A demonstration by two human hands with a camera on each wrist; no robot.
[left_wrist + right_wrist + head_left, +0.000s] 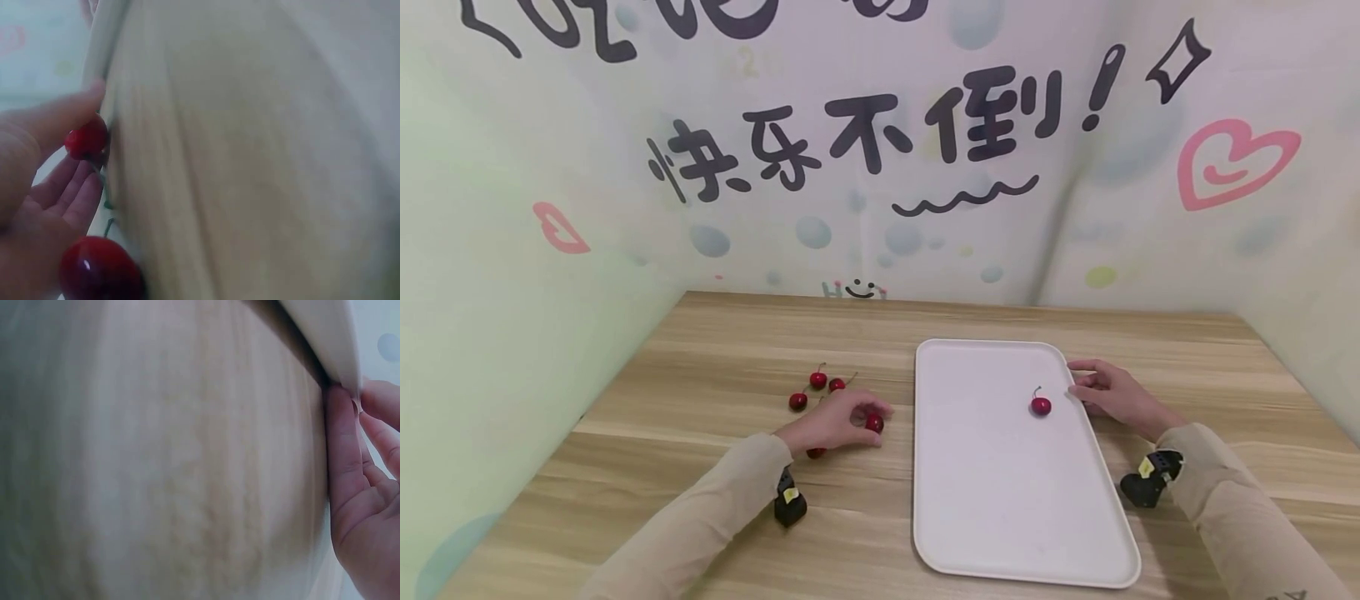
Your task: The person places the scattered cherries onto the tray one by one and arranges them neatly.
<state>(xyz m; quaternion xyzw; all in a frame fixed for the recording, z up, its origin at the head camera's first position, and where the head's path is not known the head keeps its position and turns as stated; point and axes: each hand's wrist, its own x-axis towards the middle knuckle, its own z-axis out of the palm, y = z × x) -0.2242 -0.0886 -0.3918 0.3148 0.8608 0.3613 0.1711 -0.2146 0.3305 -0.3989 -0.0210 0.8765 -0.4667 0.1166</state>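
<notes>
One cherry [874,423] sits pinched between thumb and fingers of your left hand [835,421], off the nine o'clock side of the tray [1015,500]; the hold presumably suits something small and round. Your right hand [1116,400] grips its rim between one and two o'clock, likely to steady it. Lone cherry [1041,407] on the tray at one o'clock, stem up. Loose cherries [798,402] cluster on the surface [647,483], mostly ten to eleven o'clock from your left hand.
</notes>
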